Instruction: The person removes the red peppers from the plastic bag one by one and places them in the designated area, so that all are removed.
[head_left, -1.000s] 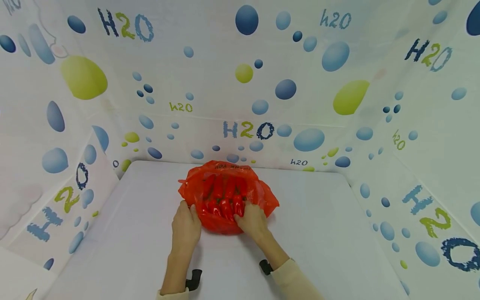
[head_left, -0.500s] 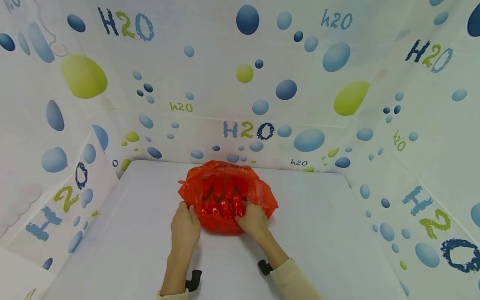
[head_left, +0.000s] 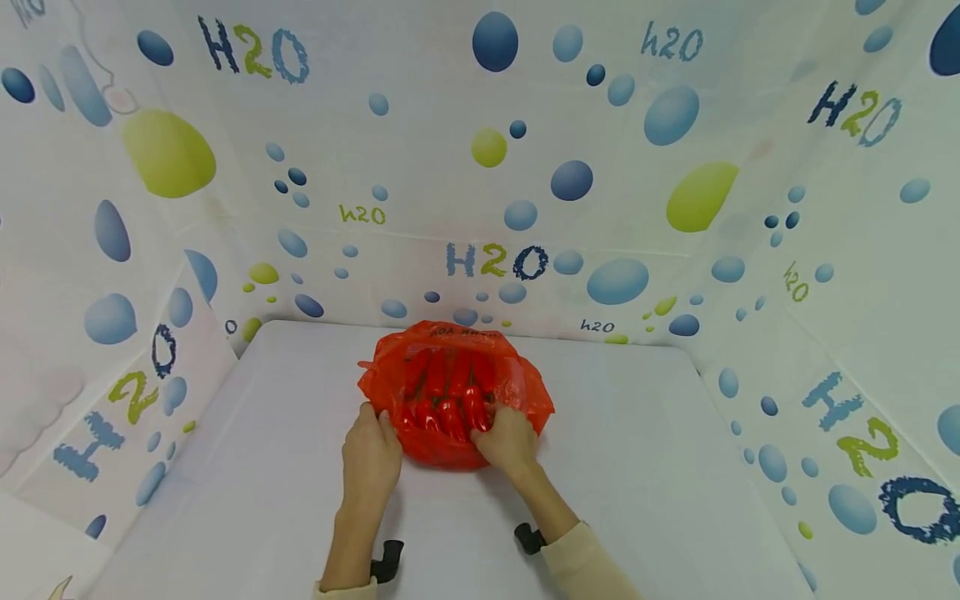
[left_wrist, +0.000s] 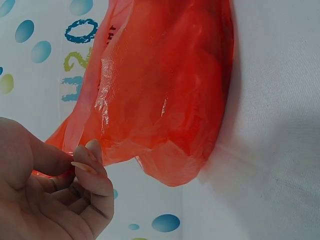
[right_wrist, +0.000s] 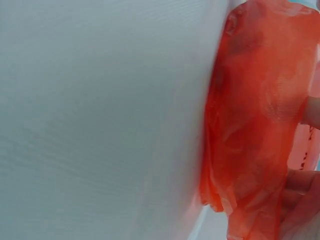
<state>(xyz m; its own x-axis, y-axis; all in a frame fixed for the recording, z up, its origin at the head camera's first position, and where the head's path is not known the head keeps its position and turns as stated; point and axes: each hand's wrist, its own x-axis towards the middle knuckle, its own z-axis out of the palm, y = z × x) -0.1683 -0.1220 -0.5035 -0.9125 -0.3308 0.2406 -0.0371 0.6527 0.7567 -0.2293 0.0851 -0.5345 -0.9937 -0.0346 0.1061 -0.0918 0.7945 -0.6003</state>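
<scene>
A red plastic bag [head_left: 435, 457] lies on the white table with its mouth spread wide. Several glossy red peppers [head_left: 452, 419] with green stems lie inside in two rough rows. My left hand [head_left: 371, 454] pinches the bag's left edge; in the left wrist view the thumb and fingertips [left_wrist: 90, 167] meet on the film. Over the front right rim reaches my right hand [head_left: 507, 442], with thumb and fingers around the lower end of the rightmost front pepper [head_left: 475, 407]. The bag wall [right_wrist: 260, 110] hides much of that grip in the right wrist view.
The white tabletop [head_left: 637, 467] extends around the bag on all sides. Behind it and at both sides hang white sheets [head_left: 420, 150] printed with blue and green drops and lettering. Black wrist mounts [head_left: 387, 561] sit under both forearms.
The rightmost front pepper has shifted and tilted slightly under my right hand. The bag's right edge has drawn in a little. My left hand stays almost still.
</scene>
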